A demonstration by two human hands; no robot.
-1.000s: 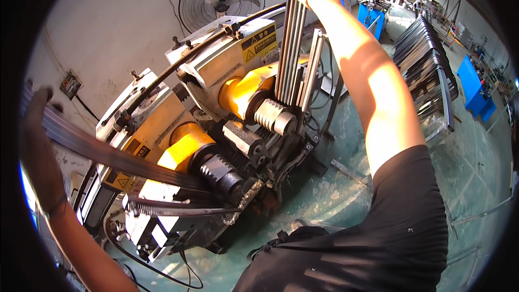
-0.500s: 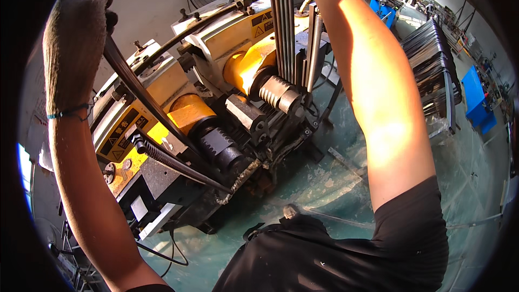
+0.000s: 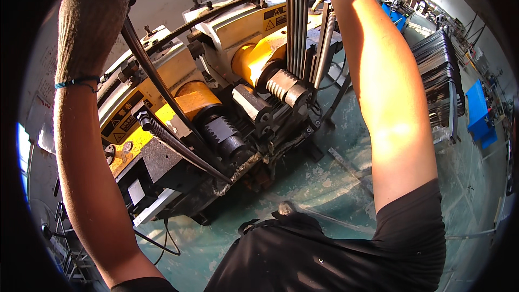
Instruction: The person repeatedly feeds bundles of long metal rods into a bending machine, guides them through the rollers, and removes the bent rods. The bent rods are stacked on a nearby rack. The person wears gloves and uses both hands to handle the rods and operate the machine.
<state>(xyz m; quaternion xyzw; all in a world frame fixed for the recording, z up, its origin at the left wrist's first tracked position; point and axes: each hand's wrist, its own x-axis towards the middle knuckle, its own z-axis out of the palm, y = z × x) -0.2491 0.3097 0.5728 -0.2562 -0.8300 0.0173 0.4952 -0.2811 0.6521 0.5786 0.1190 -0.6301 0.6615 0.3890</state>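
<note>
Two gloved hands grip dark metal strips: left hand (image 3: 92, 16) fingers wrap one strip (image 3: 157, 84); right hand's fingers out of view above the yellow machine (image 3: 200, 100).

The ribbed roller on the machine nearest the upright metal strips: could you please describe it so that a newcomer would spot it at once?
Start at the big yellow-and-cream machine on the green floor. At its right end, beside the upright metal strips, a grey steel roller sticks out of a yellow housing. Its neighbour, the darker roller, sits lower left and is nearly black; this one is paler and lengthwise ribbed.
</note>
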